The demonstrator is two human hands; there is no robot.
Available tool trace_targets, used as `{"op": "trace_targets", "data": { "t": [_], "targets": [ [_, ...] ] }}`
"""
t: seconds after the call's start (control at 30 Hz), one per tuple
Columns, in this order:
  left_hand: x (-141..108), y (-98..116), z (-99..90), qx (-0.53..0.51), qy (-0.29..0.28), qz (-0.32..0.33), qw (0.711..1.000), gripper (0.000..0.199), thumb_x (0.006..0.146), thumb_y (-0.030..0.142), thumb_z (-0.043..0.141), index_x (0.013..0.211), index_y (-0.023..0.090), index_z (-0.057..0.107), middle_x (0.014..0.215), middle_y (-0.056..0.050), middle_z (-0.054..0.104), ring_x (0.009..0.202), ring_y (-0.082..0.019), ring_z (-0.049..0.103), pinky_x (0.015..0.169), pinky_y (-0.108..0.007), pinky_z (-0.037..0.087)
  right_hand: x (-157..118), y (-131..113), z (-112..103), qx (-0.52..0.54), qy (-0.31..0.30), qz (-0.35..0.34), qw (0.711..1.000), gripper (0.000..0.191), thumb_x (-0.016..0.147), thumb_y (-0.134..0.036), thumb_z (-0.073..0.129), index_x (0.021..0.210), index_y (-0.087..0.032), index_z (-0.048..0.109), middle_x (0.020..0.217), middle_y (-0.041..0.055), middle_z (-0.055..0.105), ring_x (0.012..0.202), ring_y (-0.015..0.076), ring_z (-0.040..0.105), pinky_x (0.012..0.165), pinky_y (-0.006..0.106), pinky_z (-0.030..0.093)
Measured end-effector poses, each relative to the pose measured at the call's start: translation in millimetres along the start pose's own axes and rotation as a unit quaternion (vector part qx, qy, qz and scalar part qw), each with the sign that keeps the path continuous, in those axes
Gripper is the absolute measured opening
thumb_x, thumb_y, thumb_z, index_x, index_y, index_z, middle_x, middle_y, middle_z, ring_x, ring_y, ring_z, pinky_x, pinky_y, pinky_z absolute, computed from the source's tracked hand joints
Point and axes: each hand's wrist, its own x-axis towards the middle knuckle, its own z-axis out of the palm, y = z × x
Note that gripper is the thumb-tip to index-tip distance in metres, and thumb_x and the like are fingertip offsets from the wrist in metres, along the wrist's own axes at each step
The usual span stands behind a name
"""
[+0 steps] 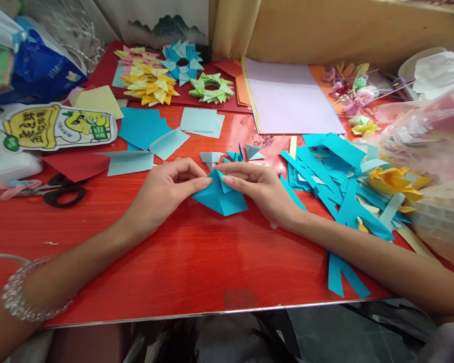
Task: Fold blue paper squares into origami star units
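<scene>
A folded sheet of blue paper (223, 199) is held up above the red table (166, 267), near its middle. My left hand (170, 186) pinches it at the upper left between thumb and fingers. On the other side my right hand (261, 189) grips a folded flap near the top, its thumb lying on the paper. The lower corner points toward me. Just behind the hands lie small folded paper pieces (211, 158), some pale and some blue. The fingers behind the paper are partly hidden.
Scissors (64, 194) and a red paper piece (77, 164) lie left. Blue and pale squares (146, 126) sit behind them. Blue paper strips (325, 171) pile up at right, partly behind my forearm. Folded paper rings (212, 88) and a lilac sheet (287, 96) are at the back.
</scene>
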Motion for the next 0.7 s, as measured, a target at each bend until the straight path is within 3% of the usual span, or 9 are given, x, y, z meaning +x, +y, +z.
{"op": "trace_targets", "data": {
  "t": [0.23,0.7],
  "targets": [
    [0.2,0.6,-0.3,0.010,-0.007,0.012,1.000,0.010,0.077,0.026,0.066,0.070,0.019,0.063,0.068,0.004,0.060,0.066,-0.008,0.054,0.061,-0.017,0.043,0.7,-2.9,0.4,-0.013,-0.012,0.025,1.000,0.022,0.076,-0.027,0.068,0.096,-0.019,0.072,0.088,0.0002,0.072,0.086,0.0147,0.065,0.076,0.027,0.053],
    [-1.0,4.5,-1.7,0.075,-0.028,0.022,0.997,0.015,0.078,0.033,0.064,0.074,0.018,0.062,0.073,0.004,0.061,0.069,-0.009,0.054,0.062,-0.018,0.041,-0.2,-2.0,0.5,-0.016,-0.015,0.028,0.999,0.022,0.074,-0.025,0.070,0.095,-0.019,0.069,0.084,-0.0013,0.071,0.082,0.0132,0.066,0.073,0.024,0.053]
  ]
}}
